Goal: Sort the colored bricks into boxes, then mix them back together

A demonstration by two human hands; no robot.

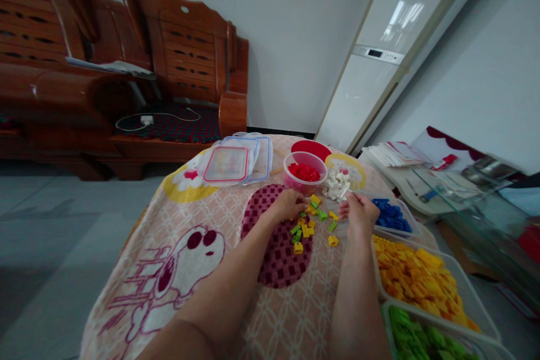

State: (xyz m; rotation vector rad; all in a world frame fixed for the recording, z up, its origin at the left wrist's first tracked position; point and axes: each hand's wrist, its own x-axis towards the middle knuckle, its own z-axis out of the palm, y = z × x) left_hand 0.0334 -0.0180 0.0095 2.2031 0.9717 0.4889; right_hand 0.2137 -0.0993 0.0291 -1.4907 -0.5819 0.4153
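My left hand [290, 205] rests at the left edge of a loose group of yellow bricks [307, 229] and green bricks [296, 233]; its fingers are curled, and what they hold, if anything, is hidden. To the right, my right hand [358, 209] is beside the heap of white bricks [336, 184], fingers bent and thumb side toward the heap; a small white piece seems to be at its fingertips. Behind my left hand stands a round pink tub [294, 181] with red bricks [304, 172] inside.
Along the right edge are boxes of blue bricks [391, 215], yellow bricks [422, 281] and green bricks [415, 337]. Flat lids [226, 164] lie at the back left, and a red round lid [311, 150] behind the tub. A glass-topped side table [476, 208] stands at the right.
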